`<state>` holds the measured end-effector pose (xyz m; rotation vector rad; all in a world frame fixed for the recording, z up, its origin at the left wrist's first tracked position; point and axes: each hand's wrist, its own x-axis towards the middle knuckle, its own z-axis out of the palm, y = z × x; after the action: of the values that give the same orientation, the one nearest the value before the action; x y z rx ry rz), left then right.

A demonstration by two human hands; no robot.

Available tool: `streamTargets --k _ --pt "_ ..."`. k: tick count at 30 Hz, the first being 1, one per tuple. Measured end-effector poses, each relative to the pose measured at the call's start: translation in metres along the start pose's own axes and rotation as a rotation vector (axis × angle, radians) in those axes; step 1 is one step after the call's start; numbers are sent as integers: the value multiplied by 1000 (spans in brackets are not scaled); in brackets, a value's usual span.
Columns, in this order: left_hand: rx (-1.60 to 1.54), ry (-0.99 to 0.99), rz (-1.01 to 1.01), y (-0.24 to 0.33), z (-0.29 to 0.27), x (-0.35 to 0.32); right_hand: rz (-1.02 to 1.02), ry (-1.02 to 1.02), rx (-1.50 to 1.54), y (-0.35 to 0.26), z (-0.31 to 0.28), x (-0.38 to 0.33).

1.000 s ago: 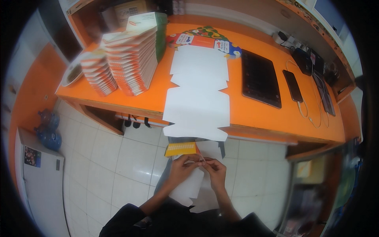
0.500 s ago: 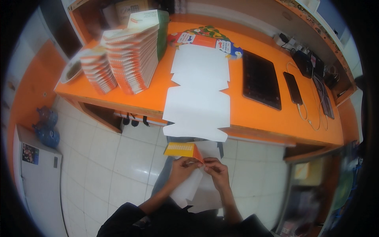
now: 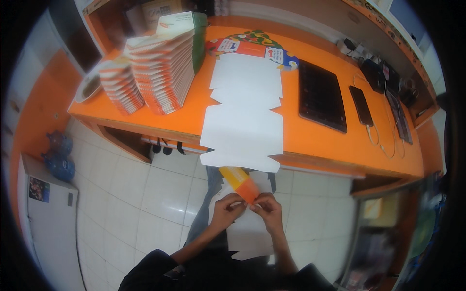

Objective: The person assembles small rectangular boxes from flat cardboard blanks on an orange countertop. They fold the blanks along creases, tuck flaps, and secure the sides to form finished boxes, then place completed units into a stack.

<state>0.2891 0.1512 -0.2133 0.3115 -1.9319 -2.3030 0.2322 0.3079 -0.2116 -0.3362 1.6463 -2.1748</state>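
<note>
Both hands are down low over the lap, working on a flat piece of white card that has an orange and yellow flap [image 3: 239,183] sticking up from it. Left hand [image 3: 227,209] is curled nearly shut, fingertips pinching the card's edge right below the flap. Right hand [image 3: 268,209] mirrors it, also nearly closed, pinching the same edge from the other side, so the two sets of fingertips almost touch. Looks like a two-handed pinch to keep a crease straight, since one hand alone would let the card twist. The rest of that white card [image 3: 247,233] hangs down across the knees, probably because the lap gives it something to rest on.

Just in front, more flat white cutouts [image 3: 245,114] with zigzag edges are laid in an overlapping line on the orange counter [image 3: 310,140], the nearest one hanging off the front edge right above the hands, so the next sheet is within easy reach. One printed sheet [image 3: 252,48] at the far end lies colour side up.

On the left side of the counter are two leaning stacks of folded boxes [image 3: 155,68], orange and white at the edges, kept well apart from the flat sheets. To the right lie a black tablet [image 3: 321,97] and a phone [image 3: 361,105] with a cable, clear of the paper. White floor tiles [image 3: 145,194] below.
</note>
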Motion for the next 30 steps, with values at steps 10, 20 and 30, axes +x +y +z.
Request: streamTargets --k 10,20,30 --pt "-23 58 14 -7 3 -1 -37 -44 -84 3 4 0" --pt "114 44 71 14 13 2 -97 104 -152 -1 9 2" --pt "205 -70 47 1 20 -9 -115 221 -154 6 4 -5"
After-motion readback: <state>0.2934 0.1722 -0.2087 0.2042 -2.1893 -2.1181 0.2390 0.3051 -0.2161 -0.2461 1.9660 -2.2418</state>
